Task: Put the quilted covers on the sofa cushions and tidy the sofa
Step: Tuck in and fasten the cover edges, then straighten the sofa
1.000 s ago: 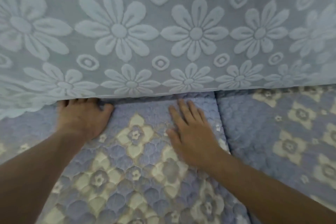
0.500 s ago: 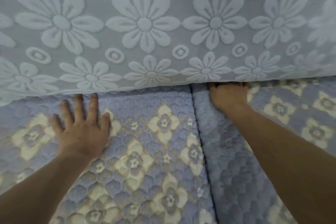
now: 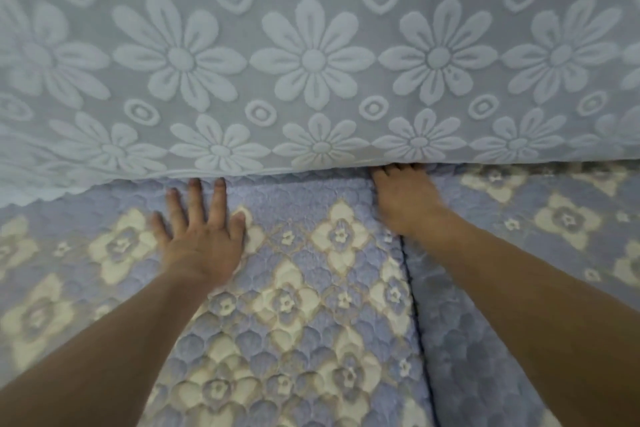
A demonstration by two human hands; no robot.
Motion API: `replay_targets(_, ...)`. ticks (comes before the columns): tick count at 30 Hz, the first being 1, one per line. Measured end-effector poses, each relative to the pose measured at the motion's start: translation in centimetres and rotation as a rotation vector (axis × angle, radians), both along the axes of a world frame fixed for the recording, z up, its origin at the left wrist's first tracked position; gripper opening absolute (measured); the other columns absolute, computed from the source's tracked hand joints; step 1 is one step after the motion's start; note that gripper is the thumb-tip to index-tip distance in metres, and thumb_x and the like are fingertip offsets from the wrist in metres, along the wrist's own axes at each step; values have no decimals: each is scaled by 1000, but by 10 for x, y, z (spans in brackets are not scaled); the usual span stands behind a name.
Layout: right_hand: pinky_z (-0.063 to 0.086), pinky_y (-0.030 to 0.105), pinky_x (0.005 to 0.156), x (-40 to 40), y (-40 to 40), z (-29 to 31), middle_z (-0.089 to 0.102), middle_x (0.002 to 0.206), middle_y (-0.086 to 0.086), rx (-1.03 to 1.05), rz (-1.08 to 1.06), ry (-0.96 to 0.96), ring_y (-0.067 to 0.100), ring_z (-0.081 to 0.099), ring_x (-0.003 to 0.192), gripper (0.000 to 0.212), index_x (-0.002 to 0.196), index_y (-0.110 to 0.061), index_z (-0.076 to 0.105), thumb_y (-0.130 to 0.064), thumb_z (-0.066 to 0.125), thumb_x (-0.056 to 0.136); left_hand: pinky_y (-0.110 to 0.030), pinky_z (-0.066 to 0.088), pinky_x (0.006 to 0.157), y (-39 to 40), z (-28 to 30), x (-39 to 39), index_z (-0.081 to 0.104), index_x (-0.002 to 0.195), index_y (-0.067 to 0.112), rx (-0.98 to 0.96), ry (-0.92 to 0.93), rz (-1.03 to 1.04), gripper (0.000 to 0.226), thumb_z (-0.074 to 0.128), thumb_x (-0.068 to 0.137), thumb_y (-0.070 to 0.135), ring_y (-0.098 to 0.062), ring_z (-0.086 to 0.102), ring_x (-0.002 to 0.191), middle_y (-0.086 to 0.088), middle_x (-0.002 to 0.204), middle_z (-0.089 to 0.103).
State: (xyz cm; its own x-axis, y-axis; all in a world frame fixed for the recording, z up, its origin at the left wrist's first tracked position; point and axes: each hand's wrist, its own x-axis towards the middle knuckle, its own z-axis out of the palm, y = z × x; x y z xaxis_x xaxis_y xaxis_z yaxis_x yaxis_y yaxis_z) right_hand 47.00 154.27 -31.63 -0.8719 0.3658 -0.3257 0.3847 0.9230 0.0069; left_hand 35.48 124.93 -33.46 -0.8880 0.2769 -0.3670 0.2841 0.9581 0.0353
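**Along the back crease, we move from the middle cushion to the next**

At the left of the seat, our left hand (image 3: 201, 236) lies flat on the quilted cover (image 3: 294, 288) of the middle cushion, fingers spread and straight, their tips just short of the hem of the flowered backrest throw (image 3: 311, 59). A second ago this hand was curled into the crease under that hem; half a second ago it had already come out and flattened, and it has since slid a little rightward along the cover. We read that as smoothing after the tuck.

Moving right, the dark seam (image 3: 414, 305) between the two cushions runs from the crease toward us. The middle cover lies flat up to it, with no loose edge showing at the back.

Just right of the seam, our right hand (image 3: 403, 198) reaches into the crease at the corner of the right cushion's cover (image 3: 536, 218). A second ago it rested open on the middle cushion; now its fingertips are hidden under the throw's hem and it is blurred, so we cannot tell whether they pinch the fabric or only push it.

We judge the middle cushion's back edge done and the right cushion's tuck just begun; both covers are already on their cushions.
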Motion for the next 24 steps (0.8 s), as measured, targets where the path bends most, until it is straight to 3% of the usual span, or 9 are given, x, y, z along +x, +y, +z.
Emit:
replay_targets(4,5,48,122,-8,-57,14,3,165,0,-219,-56,42,30,2,151,65,157,-26,11,-59,18,101,-60,-10,119,9,6,-6,-28,151,39,0,-94,-46,66,4,98,61,-34,-28,149,0,163,-30)
replay_targets(8,5,48,123,-61,-146,8,1,166,1,-187,28,53,32,3,151,64,158,-25,3,-49,24,103,-56,-14,119,-2,15,-20,-15,156,41,97,-231,-112,66,23,103,52,-31,-29,149,5,163,-27)
replay_targets(9,7,48,123,-77,-175,9,3,166,1,-161,81,51,32,5,151,65,158,-23,2,-44,28,103,-51,-13,121,-21,22,-28,-7,158,40,205,-279,-137,66,29,104,45,-29,-25,150,7,165,-21)
replay_targets(11,8,45,123,-94,-214,9,3,167,3,-151,182,38,30,5,152,71,159,-18,3,-33,39,100,-29,-5,123,-59,39,-36,18,160,27,544,-344,-196,61,38,102,30,-24,1,155,4,167,8)
replay_targets(13,10,44,124,-104,-244,15,3,167,4,-186,235,60,28,3,153,73,159,-15,8,-24,43,96,-15,9,119,-111,53,-35,40,152,14,709,-287,-196,61,33,94,32,-23,29,147,-5,159,35)
replay_targets(16,13,45,123,-160,-345,16,5,166,6,-236,384,57,27,3,153,65,159,-13,9,-27,36,102,-43,37,115,-263,31,-71,50,143,10,561,65,-38,63,34,87,33,-34,42,136,-15,148,44)
replay_targets(18,12,45,123,-213,-419,10,7,166,4,-242,347,60,27,6,153,63,159,-16,8,-41,23,103,-53,42,108,-369,22,-121,53,140,6,465,177,47,62,37,86,33,-43,45,131,-22,144,47)
replay_targets(21,6,48,122,-284,-474,-2,7,166,4,-209,174,5,31,7,151,74,159,-25,6,-62,10,95,-55,35,113,-465,17,-191,45,147,13,279,122,6,62,33,94,43,-44,37,139,-21,153,38)
replay_targets(24,2,50,121,-345,-504,-9,4,167,3,-212,-85,-94,32,5,151,78,159,-27,2,-69,19,96,-49,11,121,-523,9,-242,5,158,43,157,14,-93,68,11,93,64,-29,2,154,-2,168,4)
